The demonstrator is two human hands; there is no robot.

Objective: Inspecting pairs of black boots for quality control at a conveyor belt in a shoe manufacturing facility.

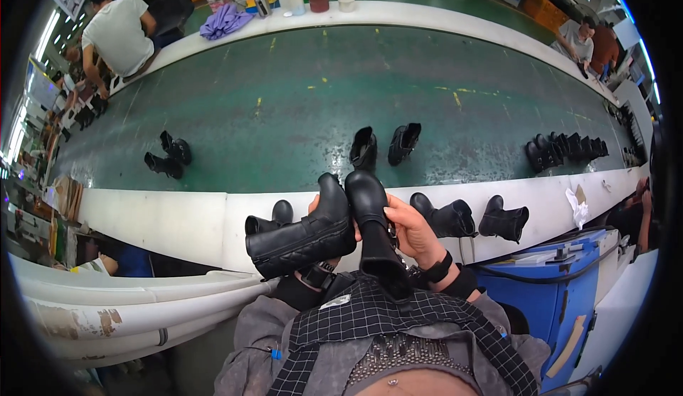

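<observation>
Green surface (249, 147); left hand (314, 203), mostly hidden, grips boot (302, 237); right hand (417, 234) clasps second boot (368, 198).

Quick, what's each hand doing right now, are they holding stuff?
Left hand: closed on a black boot, mostly hidden behind it.
Right hand: closed on another black boot, right beside the first.

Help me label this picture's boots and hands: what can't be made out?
In the head view:
Most of the left hand: hidden behind the black leather-look boot with the quilted shaft.
Part of a black boot on the long white bench: blocked by the same boot.
Details of the far-right row of black boots: too small.
</observation>
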